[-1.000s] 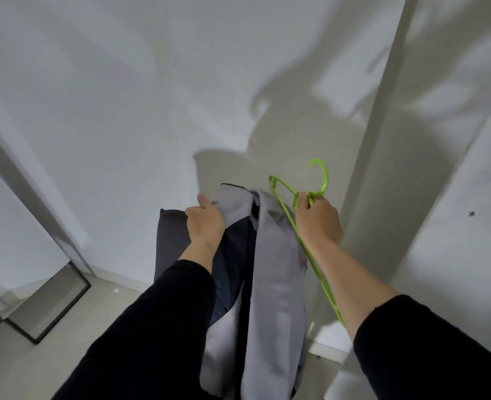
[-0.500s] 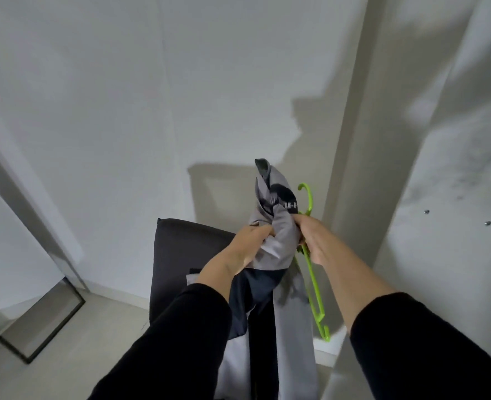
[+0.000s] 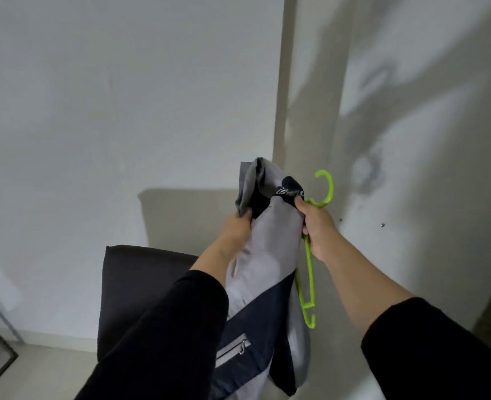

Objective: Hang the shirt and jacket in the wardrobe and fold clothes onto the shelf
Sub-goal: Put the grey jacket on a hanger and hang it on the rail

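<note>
Head view: the jacket hangs just left of the green hanger, whose long axis points down. The right hand grips both; the left hand pinches the collar.

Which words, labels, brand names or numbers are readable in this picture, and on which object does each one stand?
White lettering on the black collar band of the grey and navy jacket, near the right hand: blurred and partly folded, not readable.
Green hanger: no text visible.
Dark chair back and white wardrobe panel: no text or signs.
</note>
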{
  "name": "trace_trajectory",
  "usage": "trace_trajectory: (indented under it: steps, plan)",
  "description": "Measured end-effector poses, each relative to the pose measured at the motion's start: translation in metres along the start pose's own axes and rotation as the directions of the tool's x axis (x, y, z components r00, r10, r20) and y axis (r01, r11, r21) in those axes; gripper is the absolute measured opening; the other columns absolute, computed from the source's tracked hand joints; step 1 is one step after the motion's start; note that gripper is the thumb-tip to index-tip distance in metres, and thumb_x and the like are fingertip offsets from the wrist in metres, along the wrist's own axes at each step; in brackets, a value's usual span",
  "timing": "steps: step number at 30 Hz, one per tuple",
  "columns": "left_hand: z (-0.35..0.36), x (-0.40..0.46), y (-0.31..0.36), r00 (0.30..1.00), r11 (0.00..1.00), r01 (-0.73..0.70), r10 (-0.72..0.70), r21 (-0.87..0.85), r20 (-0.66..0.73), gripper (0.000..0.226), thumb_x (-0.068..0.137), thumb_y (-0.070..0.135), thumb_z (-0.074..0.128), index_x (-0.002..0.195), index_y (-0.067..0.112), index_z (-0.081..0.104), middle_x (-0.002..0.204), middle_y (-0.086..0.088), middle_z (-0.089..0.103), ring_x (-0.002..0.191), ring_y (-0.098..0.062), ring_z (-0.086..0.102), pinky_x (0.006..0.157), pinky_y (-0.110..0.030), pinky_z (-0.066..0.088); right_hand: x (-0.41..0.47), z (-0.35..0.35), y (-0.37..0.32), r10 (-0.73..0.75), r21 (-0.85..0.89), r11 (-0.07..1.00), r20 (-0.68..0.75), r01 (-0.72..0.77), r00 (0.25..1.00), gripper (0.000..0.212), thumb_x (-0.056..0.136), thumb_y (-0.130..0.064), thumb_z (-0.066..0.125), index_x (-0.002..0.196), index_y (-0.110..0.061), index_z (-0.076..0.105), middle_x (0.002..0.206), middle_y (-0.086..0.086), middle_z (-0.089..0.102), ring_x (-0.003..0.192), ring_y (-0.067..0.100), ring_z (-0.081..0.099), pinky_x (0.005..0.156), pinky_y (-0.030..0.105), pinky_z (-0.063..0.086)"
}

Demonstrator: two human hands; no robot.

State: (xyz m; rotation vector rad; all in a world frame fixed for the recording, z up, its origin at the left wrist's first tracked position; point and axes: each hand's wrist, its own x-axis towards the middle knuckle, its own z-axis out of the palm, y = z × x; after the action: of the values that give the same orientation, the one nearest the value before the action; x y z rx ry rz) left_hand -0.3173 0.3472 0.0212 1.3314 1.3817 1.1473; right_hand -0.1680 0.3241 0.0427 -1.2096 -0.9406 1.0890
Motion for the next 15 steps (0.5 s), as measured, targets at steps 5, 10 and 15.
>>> trace_trajectory:
  steps: [5,10,15]
  plan:
    - [0.009,-0.002,0.028,0.971,0.972,-0.134,0.168,0.193,-0.172,0.034,0.101,0.017,0.033,0.122,0.006,0.057,0.123,-0.02,0.06,0.114,-0.035,0.056,0.09,-0.036,0.043,-0.016,-0.073,-0.026,-0.056,-0.089,0.995,-0.159,0.042,0.986,0.025,0.093,-0.032,0.058,0.078,-0.013,0.062,0.087,0.006,0.064,0.079,0.017,0.061,0.073,0.028,0.043]
    - [0.032,-0.018,0.071,0.909,0.875,-0.364,0.409,0.319,-0.084,0.034,0.101,0.028,0.037,0.115,0.009,0.061,0.116,-0.015,0.064,0.109,-0.032,0.057,0.081,-0.03,0.038,-0.038,-0.129,-0.046,-0.132,-0.328,0.943,-0.209,0.058,0.969,0.032,0.092,-0.039,0.057,0.075,-0.012,0.06,0.088,0.015,0.064,0.08,0.022,0.057,0.071,0.031,0.04]
    - [0.057,-0.039,0.108,0.869,0.805,-0.414,0.489,0.425,-0.08,0.03,0.097,0.038,0.043,0.092,0.016,0.063,0.087,-0.004,0.061,0.082,-0.024,0.055,0.069,-0.03,0.036,-0.07,-0.161,-0.06,-0.261,-0.56,0.823,-0.226,0.094,0.939,0.055,0.096,-0.052,0.04,0.056,-0.02,0.059,0.055,-0.001,0.055,0.058,0.018,0.05,0.058,0.029,0.037]
